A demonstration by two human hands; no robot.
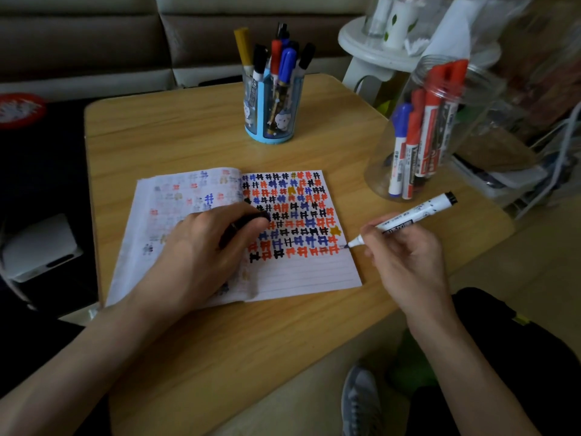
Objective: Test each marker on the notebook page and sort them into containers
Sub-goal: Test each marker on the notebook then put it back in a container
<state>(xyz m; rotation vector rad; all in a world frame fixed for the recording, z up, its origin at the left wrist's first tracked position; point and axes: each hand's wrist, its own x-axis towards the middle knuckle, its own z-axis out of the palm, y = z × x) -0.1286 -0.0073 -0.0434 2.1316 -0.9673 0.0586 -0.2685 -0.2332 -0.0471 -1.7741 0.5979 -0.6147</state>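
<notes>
Right hand [405, 256], centre right, pinches the white marker [408, 220], tip touching the right edge of the notebook [301, 275] mid-frame. Left hand [201, 247] rests on the fold, fingers curled round a black cap [251, 220]. Blue holder [273, 108] upper centre, clear jar [440, 127] upper right, both on the table [188, 127].

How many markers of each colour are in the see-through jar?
In the clear jar, as far as I can see:
red markers: 3
blue marker: 1
Total: 4
</notes>
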